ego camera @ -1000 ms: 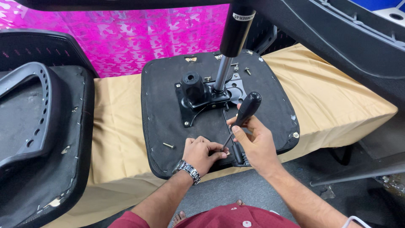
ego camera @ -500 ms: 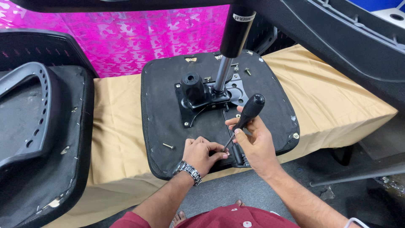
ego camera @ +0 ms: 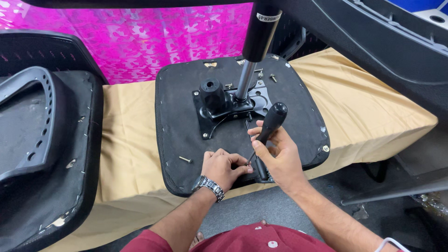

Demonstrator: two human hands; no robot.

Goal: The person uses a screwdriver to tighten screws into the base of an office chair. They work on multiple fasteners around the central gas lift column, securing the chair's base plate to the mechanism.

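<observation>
Bare black fabric lies open along the left edge of the upturned seat base [ego camera: 177, 107], broken only by a loose bolt [ego camera: 185, 159] near its front-left corner. At the middle, the metal mounting plate [ego camera: 228, 109] and upright gas cylinder [ego camera: 254, 51] block the way. Both hands and the screwdriver [ego camera: 268, 126] crowd the front edge; loose screws [ego camera: 273, 78] dot the far edge

My left hand [ego camera: 223, 167] covers the tip of the screwdriver [ego camera: 268, 128], so I cannot see what it touches. The gas cylinder [ego camera: 259, 37] is cut by the top edge. The small screws [ego camera: 266, 74] are too small to tell apart.
</observation>
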